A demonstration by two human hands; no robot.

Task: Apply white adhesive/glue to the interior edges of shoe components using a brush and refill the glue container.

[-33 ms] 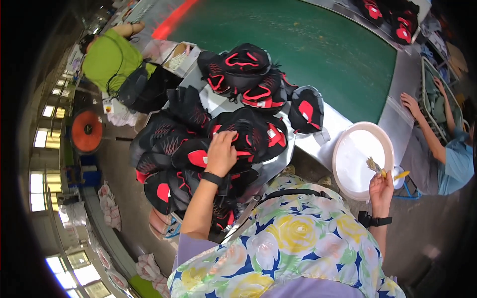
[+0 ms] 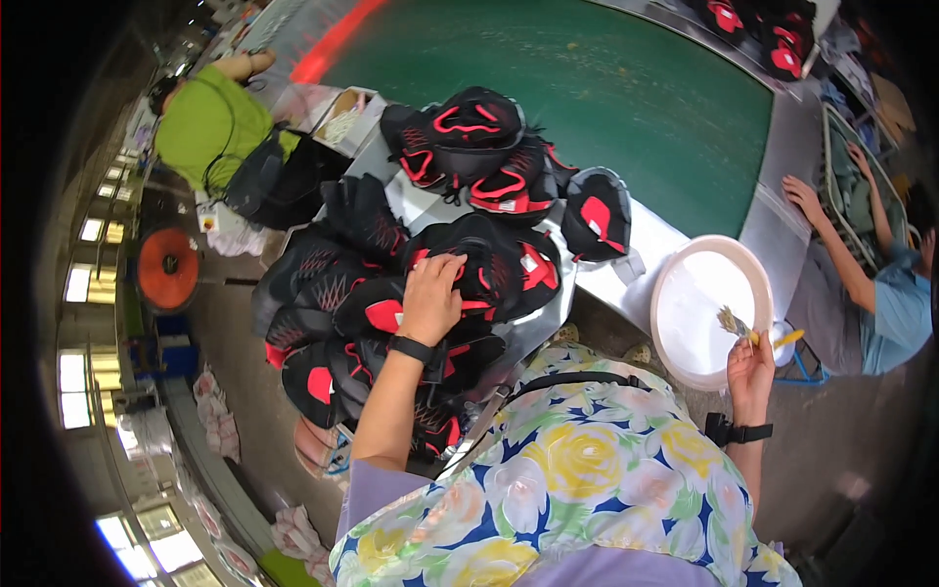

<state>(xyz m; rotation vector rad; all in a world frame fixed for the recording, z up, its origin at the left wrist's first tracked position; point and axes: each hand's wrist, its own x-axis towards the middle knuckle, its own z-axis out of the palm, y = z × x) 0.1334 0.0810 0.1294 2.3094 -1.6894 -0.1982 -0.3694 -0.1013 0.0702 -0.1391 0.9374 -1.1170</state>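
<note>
1. The left hand (image 2: 430, 298) lies palm down, fingers spread loosely and not clamped, on a black shoe upper with red patches (image 2: 489, 264) at the middle of a heap of such uppers.
2. That heap of black-and-red shoe uppers (image 2: 342, 303) covers a pale bench (image 2: 646, 245) in front of the person; more uppers (image 2: 469, 137) are stacked at its far side, touching one another.
3. A black wristband (image 2: 412, 348) sits on the left wrist.
4. The right hand (image 2: 751, 367) is raised to the right, fingers pinched shut on a small brush with a yellow handle (image 2: 753, 331); its frayed tip points up and left.
5. The brush tip is over the rim of a round white basin (image 2: 675, 323), which stands just beside the bench's right edge.
6. A black watch (image 2: 738, 430) is on the right wrist.
7. Beyond the bench runs a green conveyor belt (image 2: 606, 88), with more black-and-red uppers (image 2: 763, 29) at its far end.
8. At the far left a person in a green top (image 2: 210, 122) bends over; at the right another person in a blue shirt (image 2: 895, 303) reaches both arms toward a rack.
</note>
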